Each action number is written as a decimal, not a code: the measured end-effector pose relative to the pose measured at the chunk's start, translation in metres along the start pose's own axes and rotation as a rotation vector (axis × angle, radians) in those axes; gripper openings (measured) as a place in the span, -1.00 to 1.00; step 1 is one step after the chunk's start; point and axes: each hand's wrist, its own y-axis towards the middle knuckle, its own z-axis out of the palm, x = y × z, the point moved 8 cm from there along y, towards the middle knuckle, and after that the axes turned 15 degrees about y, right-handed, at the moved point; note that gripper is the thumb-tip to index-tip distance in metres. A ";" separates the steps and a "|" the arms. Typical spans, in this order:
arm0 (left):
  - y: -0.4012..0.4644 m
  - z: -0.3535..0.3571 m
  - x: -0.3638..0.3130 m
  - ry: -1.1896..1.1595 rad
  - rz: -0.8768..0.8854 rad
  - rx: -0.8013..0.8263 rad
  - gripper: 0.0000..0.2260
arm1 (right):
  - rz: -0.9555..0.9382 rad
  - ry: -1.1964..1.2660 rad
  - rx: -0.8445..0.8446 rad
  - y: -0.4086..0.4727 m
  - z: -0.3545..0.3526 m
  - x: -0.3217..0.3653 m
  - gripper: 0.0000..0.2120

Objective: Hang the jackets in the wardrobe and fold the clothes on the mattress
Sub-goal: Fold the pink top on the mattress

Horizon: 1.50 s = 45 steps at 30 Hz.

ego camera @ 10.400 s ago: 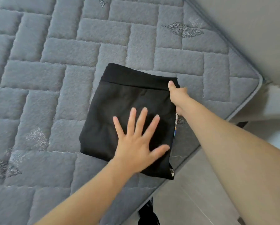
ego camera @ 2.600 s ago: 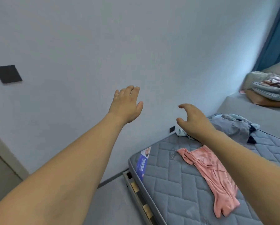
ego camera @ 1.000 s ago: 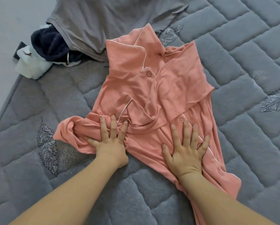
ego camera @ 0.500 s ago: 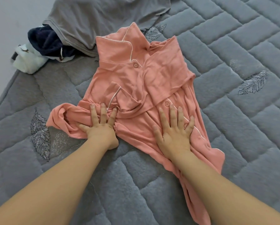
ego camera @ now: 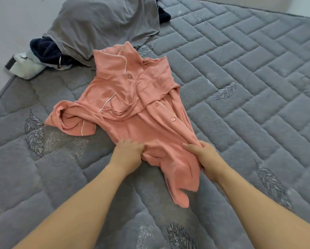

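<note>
Head view: a salmon-pink button-front pyjama shirt (ego camera: 130, 112) with white piping lies rumpled on the grey quilted mattress (ego camera: 249, 90) — collar at the far end, hem near the person, long axis running away from them. The left hand (ego camera: 128, 153) and right hand (ego camera: 201, 152) each pinch bunched fabric at the hem. A grey garment (ego camera: 103, 24) lies just beyond the collar.

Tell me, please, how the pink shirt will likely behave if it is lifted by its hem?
The pink shirt is probably floppy: it bunches where the left hand and right hand grip it. It looks thin, so likely light. Its twisted sleeve would probably dangle.
</note>
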 end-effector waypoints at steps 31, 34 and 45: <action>-0.255 0.095 -0.015 -0.585 -0.724 0.711 -0.64 | 0.113 -0.399 -0.253 -0.057 -0.031 -0.094 -0.64; -0.250 0.092 -0.027 -0.460 -0.661 0.718 -0.67 | 0.087 0.129 -0.287 -0.065 -0.032 -0.105 -0.86; -0.222 0.052 -0.052 0.253 -0.226 1.191 -0.66 | 0.341 -0.944 -0.632 -0.142 -0.209 -0.091 -0.59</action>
